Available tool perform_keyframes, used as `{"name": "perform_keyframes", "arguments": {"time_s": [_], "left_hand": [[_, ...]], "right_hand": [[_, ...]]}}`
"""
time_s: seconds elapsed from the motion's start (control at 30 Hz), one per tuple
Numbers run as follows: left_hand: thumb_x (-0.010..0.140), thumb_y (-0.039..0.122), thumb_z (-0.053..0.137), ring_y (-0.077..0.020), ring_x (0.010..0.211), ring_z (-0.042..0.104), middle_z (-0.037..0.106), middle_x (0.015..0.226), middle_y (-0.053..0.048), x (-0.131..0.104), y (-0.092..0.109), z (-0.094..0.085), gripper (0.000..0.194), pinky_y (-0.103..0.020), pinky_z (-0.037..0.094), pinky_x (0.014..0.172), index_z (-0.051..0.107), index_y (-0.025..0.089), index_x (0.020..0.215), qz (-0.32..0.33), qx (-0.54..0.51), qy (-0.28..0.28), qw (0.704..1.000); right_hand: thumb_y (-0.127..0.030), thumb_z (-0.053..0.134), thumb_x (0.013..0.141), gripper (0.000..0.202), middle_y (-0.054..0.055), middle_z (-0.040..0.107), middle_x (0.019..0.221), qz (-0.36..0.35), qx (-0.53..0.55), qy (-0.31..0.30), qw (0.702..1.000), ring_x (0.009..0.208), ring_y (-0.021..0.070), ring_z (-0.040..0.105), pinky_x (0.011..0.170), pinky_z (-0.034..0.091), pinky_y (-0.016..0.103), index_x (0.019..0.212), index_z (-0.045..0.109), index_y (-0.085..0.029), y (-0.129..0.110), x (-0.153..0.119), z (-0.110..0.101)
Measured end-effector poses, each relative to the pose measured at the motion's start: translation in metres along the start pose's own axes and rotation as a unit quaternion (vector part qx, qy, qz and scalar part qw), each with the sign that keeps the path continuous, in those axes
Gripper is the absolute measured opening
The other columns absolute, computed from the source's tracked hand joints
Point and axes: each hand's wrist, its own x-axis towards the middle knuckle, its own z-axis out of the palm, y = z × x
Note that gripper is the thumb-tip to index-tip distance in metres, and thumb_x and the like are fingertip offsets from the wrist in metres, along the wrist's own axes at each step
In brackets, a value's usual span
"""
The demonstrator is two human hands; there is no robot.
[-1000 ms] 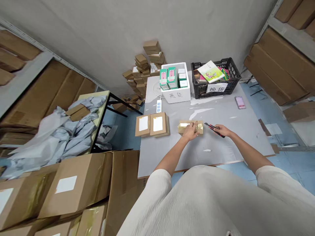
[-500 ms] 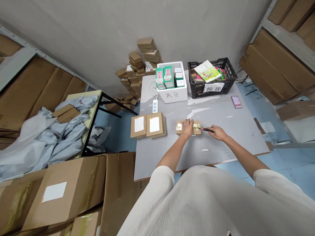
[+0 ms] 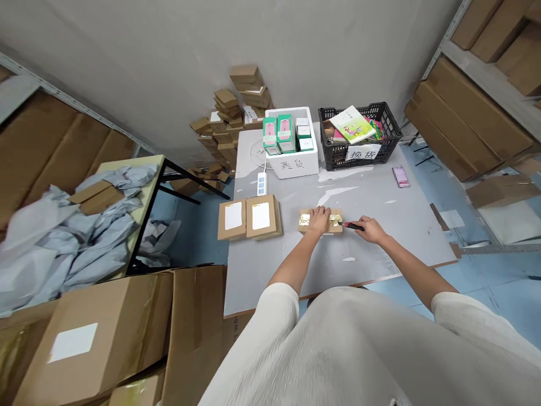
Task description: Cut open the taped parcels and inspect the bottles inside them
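A small cardboard box (image 3: 303, 221) with shiny tape along its top lies on the grey table (image 3: 291, 265). My left hand (image 3: 320, 219) rests on top of this box, palm down, with its fingers spread a little. To the right, my right hand (image 3: 370, 230) is closed round a red and black cutter (image 3: 354, 226). The cutter's tip points left and meets the taped top near the box's right end.
Two labelled boxes (image 3: 261, 217) stand left on the table, below a power strip (image 3: 262, 184). Behind are a white foam box (image 3: 296, 164) and a black crate (image 3: 338, 159). A pixelated phone-like object (image 3: 401, 176) lies right. Large cartons (image 3: 198, 321) stand at the lower left.
The whole view has shifted slightly, with the table and boxes now a little further left. My left hand stays on the box, and the cutter is still in my right hand.
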Motion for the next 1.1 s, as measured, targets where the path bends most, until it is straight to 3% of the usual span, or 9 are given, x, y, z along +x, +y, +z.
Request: {"name": "perform_keyframes", "arguments": {"time_s": [0.2, 0.47, 0.67, 0.93, 1.1], "left_hand": [[0.109, 0.024, 0.038, -0.0345, 0.162, 0.032, 0.043, 0.169, -0.021, 0.0, -0.001, 0.011, 0.055, -0.055, 0.024, 0.133, 0.044, 0.018, 0.163, 0.009, 0.016, 0.002, 1.0], [0.11, 0.026, 0.028, -0.0367, 0.165, 0.03, 0.043, 0.171, -0.022, -0.006, 0.004, 0.014, 0.059, -0.061, 0.021, 0.134, 0.042, 0.014, 0.166, -0.002, 0.007, 0.009, 1.0], [0.109, 0.026, 0.034, -0.0358, 0.166, 0.029, 0.045, 0.171, -0.021, -0.013, 0.01, 0.012, 0.058, -0.062, 0.019, 0.135, 0.043, 0.016, 0.166, -0.013, -0.025, 0.032, 0.999], [0.107, 0.025, 0.043, -0.0353, 0.168, 0.026, 0.042, 0.172, -0.022, -0.022, 0.011, 0.013, 0.059, -0.061, 0.017, 0.136, 0.042, 0.018, 0.166, -0.02, -0.049, 0.031, 0.998], [0.109, 0.026, 0.038, -0.0348, 0.167, 0.026, 0.042, 0.172, -0.021, -0.022, 0.013, 0.014, 0.057, -0.06, 0.018, 0.135, 0.043, 0.018, 0.165, -0.037, -0.04, 0.04, 0.998]], "right_hand": [[-0.034, 0.061, 0.104, 0.047, 0.01, 0.07, 0.119, 0.006, 0.001, 0.006, 1.0, 0.111, 0.0272, 0.067, 0.098, 0.047, 0.037, 0.151, 0.068, -0.034, -0.003, 0.0, 0.001], [-0.035, 0.056, 0.107, 0.046, 0.011, 0.069, 0.124, 0.019, 0.009, 0.05, 0.999, 0.118, 0.0288, 0.064, 0.101, 0.044, 0.04, 0.153, 0.065, -0.032, -0.009, -0.006, 0.011], [-0.036, 0.056, 0.106, 0.046, 0.01, 0.07, 0.123, 0.058, 0.035, 0.042, 0.997, 0.115, 0.0278, 0.064, 0.099, 0.046, 0.038, 0.151, 0.067, -0.034, -0.014, 0.0, 0.02], [-0.035, 0.058, 0.102, 0.046, 0.013, 0.07, 0.126, 0.116, 0.026, 0.122, 0.985, 0.114, 0.0329, 0.061, 0.095, 0.045, 0.041, 0.146, 0.069, -0.029, 0.005, -0.004, 0.017], [-0.034, 0.061, 0.098, 0.044, 0.014, 0.07, 0.126, 0.075, 0.028, 0.104, 0.991, 0.115, 0.033, 0.061, 0.1, 0.042, 0.044, 0.141, 0.07, -0.025, 0.011, 0.002, 0.01]]}}
